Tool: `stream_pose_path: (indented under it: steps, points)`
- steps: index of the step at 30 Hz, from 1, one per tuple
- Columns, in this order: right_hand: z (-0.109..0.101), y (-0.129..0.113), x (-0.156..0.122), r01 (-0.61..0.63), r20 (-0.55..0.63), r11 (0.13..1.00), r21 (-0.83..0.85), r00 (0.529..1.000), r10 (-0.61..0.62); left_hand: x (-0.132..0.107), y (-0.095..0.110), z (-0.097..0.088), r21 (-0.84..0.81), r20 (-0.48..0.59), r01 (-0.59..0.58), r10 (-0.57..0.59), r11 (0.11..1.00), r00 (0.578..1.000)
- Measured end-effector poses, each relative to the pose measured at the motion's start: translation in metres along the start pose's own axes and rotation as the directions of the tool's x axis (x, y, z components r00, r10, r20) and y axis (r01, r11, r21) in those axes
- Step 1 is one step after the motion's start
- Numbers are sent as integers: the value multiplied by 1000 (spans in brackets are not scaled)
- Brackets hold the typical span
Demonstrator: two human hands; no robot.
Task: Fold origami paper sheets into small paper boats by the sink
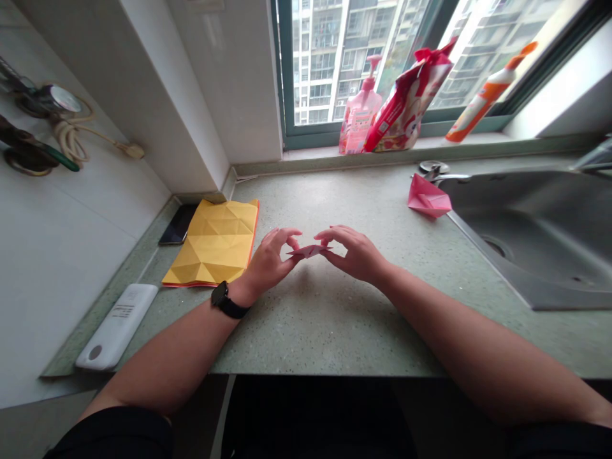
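A small folded piece of pink paper (pixel 310 250) is pinched between both hands just above the green speckled countertop (pixel 335 319). My left hand (pixel 271 261), with a black watch on its wrist, grips the paper's left end with curled fingers. From the right, my right hand (pixel 351 252) pinches the other end with thumb and fingertips. A finished pink folded paper shape (pixel 427 196) lies further back to the right, beside the sink.
A stack of creased yellow paper (pixel 215 242) lies left of the hands, a dark phone (pixel 178 224) beside it and a white power bank (pixel 117 326) near the front left edge. The steel sink (pixel 535 236) fills the right. Pink pump bottle (pixel 358 115), red pouch (pixel 406 102) and orange bottle (pixel 485 95) stand on the windowsill.
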State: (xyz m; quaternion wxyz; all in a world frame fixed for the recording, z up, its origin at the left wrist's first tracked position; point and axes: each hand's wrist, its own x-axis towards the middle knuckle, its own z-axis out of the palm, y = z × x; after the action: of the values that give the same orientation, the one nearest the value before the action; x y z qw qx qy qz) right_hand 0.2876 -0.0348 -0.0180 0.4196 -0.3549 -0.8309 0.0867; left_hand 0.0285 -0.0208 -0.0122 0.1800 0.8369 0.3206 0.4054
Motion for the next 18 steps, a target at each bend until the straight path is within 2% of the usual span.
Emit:
stream_pose_path:
  steps: [3, 10, 18]
  points:
    - [-1, -5, 1, 95, 3, 994, -45, 995, -95, 1, 3, -4, 50, 1, -75, 75, 996, 997]
    - [-4, -5, 2, 180, -8, 975, -130, 983, -183, 3, 6, -7, 165, 58, -169, 161, 972, 985]
    - [-3, -4, 2, 168, -13, 970, -178, 985, -173, 2, 5, -7, 196, 44, -163, 157, 967, 987]
